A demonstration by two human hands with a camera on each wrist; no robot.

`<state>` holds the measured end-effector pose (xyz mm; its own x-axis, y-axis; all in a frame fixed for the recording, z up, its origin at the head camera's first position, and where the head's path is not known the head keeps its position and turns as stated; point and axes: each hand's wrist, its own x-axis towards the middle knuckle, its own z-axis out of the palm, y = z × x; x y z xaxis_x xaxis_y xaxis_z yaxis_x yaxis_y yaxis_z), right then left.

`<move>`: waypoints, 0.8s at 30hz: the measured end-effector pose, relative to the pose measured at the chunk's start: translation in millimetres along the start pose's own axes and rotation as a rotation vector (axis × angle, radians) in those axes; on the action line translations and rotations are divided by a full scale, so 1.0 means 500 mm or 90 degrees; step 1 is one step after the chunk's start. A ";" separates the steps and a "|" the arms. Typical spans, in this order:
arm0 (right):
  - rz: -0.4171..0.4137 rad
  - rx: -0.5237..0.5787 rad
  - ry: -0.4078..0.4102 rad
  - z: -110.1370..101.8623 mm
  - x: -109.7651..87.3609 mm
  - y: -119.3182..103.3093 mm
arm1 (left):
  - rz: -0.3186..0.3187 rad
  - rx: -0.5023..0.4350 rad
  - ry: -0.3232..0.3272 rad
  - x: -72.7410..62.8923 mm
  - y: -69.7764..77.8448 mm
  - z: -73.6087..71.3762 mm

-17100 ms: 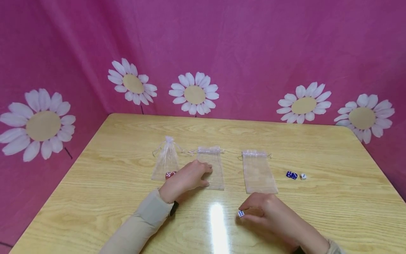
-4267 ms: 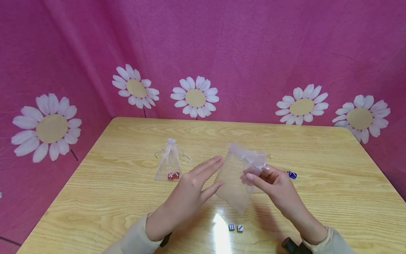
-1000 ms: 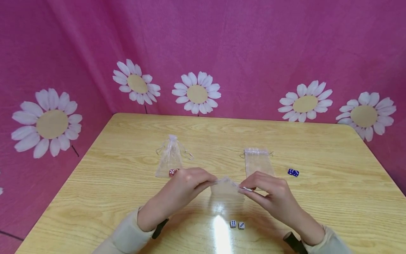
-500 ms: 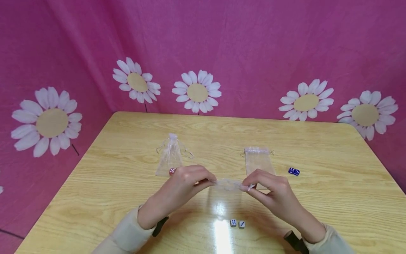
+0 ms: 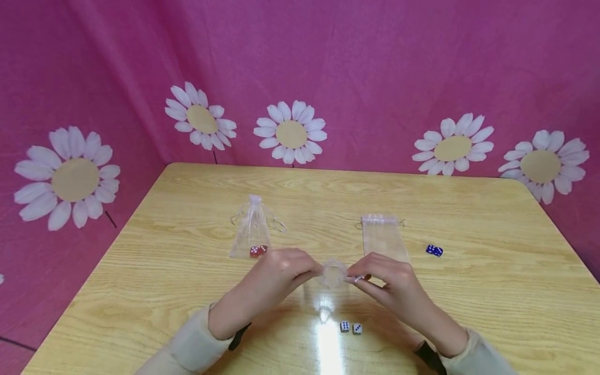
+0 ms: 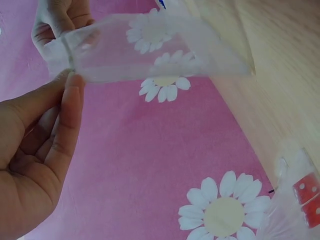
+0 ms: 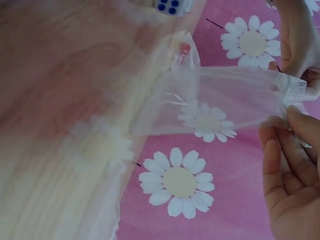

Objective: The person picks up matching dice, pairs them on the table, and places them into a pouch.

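Note:
A sheer white organza drawstring bag (image 5: pixel 334 276) hangs between my two hands, its mouth spread into a rounded opening. My left hand (image 5: pixel 281 273) pinches one side of the mouth between thumb and forefinger. On the opposite side my right hand (image 5: pixel 389 278) pinches the rim, a bit of cord showing at its fingertips. In the left wrist view the see-through bag (image 6: pixel 150 47) stretches away from both hands and looks flat. Just in front of the bag, two white dice (image 5: pixel 351 327) with blue pips lie side by side on the wooden table (image 5: pixel 187 208).
Behind my left hand lies a second organza bag (image 5: pixel 250 229), gathered at the top, with two red dice (image 5: pixel 258 251) in it. A third bag (image 5: pixel 382 237) lies flat behind my right hand. Two blue dice (image 5: pixel 434 250) sit to its right. A pink flowered curtain (image 5: pixel 365 78) borders the table.
Since the earliest frame, the middle bag has been lifted off the table and the white dice set together. In the last second, the hands draw closer and the bag's mouth rounds open.

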<state>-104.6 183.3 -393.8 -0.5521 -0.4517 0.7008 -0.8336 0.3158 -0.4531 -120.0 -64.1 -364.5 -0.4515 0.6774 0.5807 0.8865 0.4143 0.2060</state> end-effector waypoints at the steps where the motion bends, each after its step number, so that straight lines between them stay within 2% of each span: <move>1: 0.009 -0.005 -0.006 0.002 -0.001 0.001 | -0.003 -0.002 -0.006 0.000 0.000 0.002; 9: -0.006 -0.050 -0.008 0.012 -0.009 0.011 | -0.061 -0.024 -0.046 0.001 0.003 0.013; 15: 0.030 -0.099 -0.035 0.005 -0.011 0.011 | -0.087 -0.026 -0.043 0.004 0.004 0.017; 20: 0.033 -0.138 -0.034 0.001 -0.017 0.013 | -0.099 -0.022 -0.040 0.004 0.005 0.024; 24: 0.052 -0.137 -0.022 -0.006 -0.021 0.010 | -0.120 -0.025 -0.043 0.003 0.006 0.028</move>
<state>-103.0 192.2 -401.8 -0.6213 -0.4448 0.6451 -0.7653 0.5215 -0.3774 -119.7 -53.4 -374.0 -0.6140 0.6300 0.4756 0.7887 0.5139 0.3374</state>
